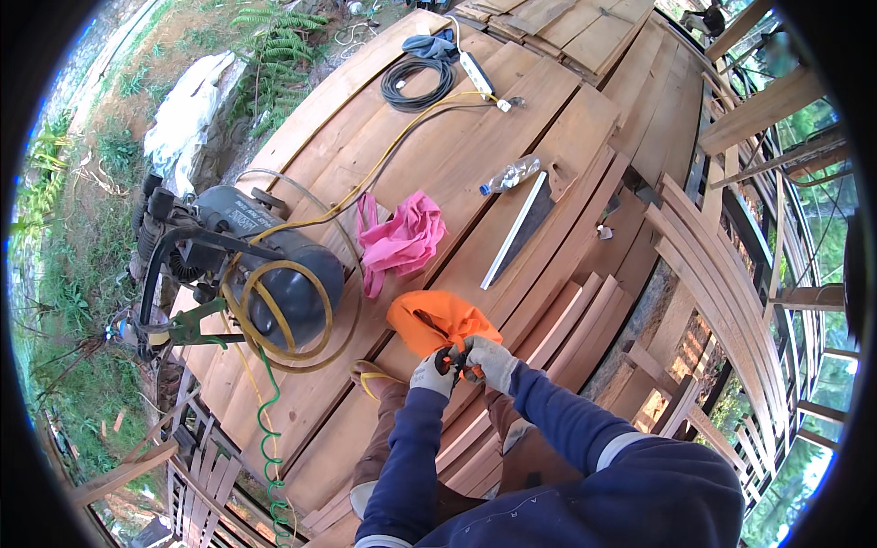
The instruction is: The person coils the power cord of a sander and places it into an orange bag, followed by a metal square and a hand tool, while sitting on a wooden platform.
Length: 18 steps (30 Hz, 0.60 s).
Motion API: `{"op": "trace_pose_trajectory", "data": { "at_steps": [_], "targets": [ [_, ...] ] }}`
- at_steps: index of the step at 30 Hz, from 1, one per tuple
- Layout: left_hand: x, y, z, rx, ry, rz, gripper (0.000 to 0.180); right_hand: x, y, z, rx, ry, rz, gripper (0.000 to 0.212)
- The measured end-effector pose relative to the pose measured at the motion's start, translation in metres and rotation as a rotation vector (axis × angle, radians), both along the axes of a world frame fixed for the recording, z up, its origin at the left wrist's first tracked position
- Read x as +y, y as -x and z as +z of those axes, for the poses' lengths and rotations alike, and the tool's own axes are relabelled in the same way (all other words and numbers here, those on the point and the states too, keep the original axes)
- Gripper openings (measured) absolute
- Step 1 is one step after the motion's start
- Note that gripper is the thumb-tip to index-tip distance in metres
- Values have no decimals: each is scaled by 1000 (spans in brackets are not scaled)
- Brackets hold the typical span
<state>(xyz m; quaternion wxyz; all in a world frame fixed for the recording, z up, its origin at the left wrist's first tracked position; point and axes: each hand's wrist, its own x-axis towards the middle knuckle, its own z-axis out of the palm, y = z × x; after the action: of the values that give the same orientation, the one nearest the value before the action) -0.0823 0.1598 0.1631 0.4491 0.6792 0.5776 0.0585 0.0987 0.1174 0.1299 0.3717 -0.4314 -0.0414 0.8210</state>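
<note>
Both my hands wear pale work gloves and meet in front of me, above the planks. My left hand [433, 373] is closed around a small black-and-orange object [448, 361], whose kind I cannot make out. Closed beside it, my right hand [493, 363] has an orange piece [472, 374] at its fingers. It is unclear whether both pieces belong to one thing. Just beyond the gloves lies a bright orange cloth or bag [437, 315], crumpled, with a dark opening or fold in its middle. My gloves overlap its near edge.
A dark air compressor [297, 242] with a coiled yellow hose [301, 361] stands at left. Pink cloth [402, 236], a plastic bottle [513, 173] and a dark wedge with a white edge [519, 228] lie on the planks. Farther off are a black cable coil [416, 87] and a power strip [476, 73].
</note>
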Motion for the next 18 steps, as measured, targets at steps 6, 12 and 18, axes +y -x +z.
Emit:
{"op": "trace_pose_trajectory", "data": {
  "at_steps": [6, 12, 18],
  "targets": [
    [6, 6, 11, 223, 54, -124, 25, 5, 9, 66, -528, -249, 230, 34],
    [20, 19, 0, 193, -100, 11, 24, -2, -13, 45, -1281, -706, 414, 18],
    [31, 50, -25, 134, -166, 226, 22, 14, -54, 10, -1438, -617, 587, 16]
  ]
}}
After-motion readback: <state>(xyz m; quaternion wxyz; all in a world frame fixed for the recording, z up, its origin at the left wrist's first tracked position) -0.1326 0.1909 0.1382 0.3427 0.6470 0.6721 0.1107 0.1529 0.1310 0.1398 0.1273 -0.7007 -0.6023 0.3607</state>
